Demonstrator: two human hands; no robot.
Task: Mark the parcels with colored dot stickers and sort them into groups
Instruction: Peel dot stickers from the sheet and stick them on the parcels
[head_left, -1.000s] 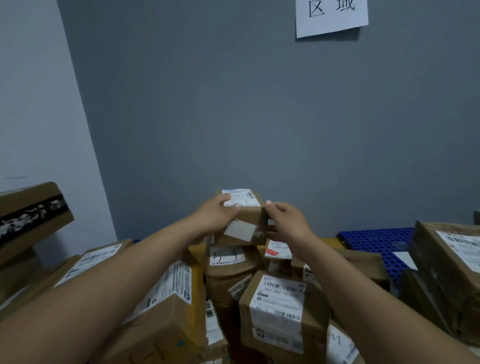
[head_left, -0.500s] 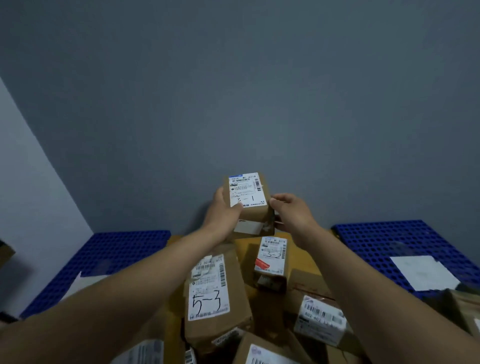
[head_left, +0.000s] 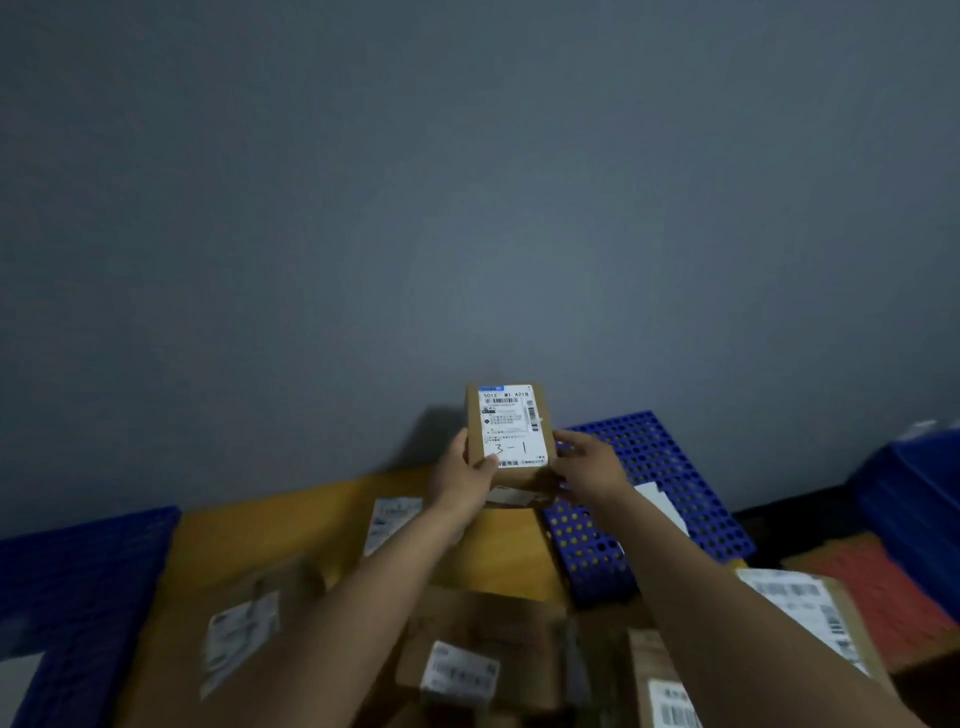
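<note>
I hold a small brown cardboard parcel (head_left: 511, 434) up in front of the grey wall, its white shipping label facing me with "3-1" handwritten on it. My left hand (head_left: 465, 475) grips its left side, thumb on the label's lower corner. My right hand (head_left: 589, 462) holds its right edge with curled fingers. Below my arms lies a pile of other brown parcels (head_left: 467, 649) with white labels, blurred. No dot sticker shows on the held parcel.
A blue perforated pallet (head_left: 644, 499) lies right of the held parcel, with a white sheet (head_left: 662, 506) on it. Another blue pallet (head_left: 83, 582) is at the left, a yellow-brown surface (head_left: 291, 530) between them. Orange-red items (head_left: 878, 592) and dark blue crates (head_left: 914, 493) sit at right.
Both hands lifted the small parcel off the pile and tilted its label toward me. My view swung to the right, so the right blue pallet is now behind the parcel.
</note>
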